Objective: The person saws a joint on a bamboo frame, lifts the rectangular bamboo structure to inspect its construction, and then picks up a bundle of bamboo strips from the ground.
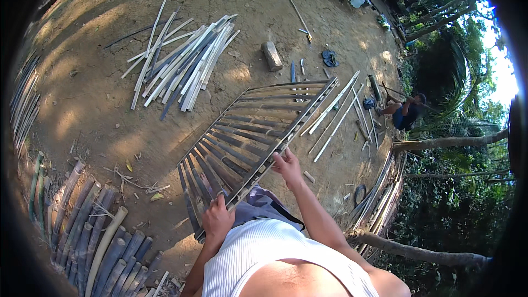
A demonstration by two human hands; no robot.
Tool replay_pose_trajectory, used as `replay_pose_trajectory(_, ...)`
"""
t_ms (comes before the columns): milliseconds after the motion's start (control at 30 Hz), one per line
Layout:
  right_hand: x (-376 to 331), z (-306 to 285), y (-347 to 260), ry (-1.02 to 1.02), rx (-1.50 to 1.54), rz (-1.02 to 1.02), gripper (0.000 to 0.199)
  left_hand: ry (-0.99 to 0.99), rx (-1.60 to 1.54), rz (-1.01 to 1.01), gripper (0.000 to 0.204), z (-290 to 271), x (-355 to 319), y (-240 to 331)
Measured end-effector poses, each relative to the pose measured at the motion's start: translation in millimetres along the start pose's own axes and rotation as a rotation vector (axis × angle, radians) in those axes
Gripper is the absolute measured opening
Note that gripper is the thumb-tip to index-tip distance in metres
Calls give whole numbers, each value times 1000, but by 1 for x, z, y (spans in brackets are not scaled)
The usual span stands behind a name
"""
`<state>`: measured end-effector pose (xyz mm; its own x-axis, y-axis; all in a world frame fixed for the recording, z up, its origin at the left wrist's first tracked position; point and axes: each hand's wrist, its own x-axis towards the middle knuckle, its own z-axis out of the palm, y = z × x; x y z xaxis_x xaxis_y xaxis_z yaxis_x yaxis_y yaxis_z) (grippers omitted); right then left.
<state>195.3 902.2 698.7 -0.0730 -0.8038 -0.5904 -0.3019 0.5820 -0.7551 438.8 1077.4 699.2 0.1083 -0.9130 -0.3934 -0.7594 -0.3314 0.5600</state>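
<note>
A long panel of dark bamboo slats (250,129) fixed between two pale rails lies tilted across the dirt ground in front of me. My left hand (217,217) grips the near rail at the panel's lower end. My right hand (287,168) holds the same rail higher up, fingers curled over its edge. My white ribbed top and bare belly fill the bottom of the view.
A heap of split bamboo strips (181,63) lies beyond the panel. Thick bamboo poles (99,242) are stacked at lower left. Loose slats (338,113), a wooden block (271,55) and sandals (330,58) lie at right. Another person (407,111) crouches near the trees.
</note>
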Motion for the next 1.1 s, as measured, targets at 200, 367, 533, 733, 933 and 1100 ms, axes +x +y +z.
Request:
replay_pose_trajectory(200,-4,24,-12,32,115,46,40,-32,-32,-28,50,-7,4,-3)
replay_pose_trajectory(367,-8,22,-26,2,74,90,39,-29,-58,-18,56,-9,9,-4)
replay_pose_trajectory(533,-5,25,-26,-4,20,102,40,-17,-82,-21,55,-10,11,-10)
replay_pose_trajectory(733,-5,34,-36,-16,77,69,46,17,-48,-13,48,-26,17,-6)
replay_pose_trajectory(933,2,43,-36,-8,68,32,42,27,4,-14,47,-31,23,-13)
replay_pose_trajectory(1100,1,44,-37,-7,61,41,54,3,30,-20,49,-31,26,-17)
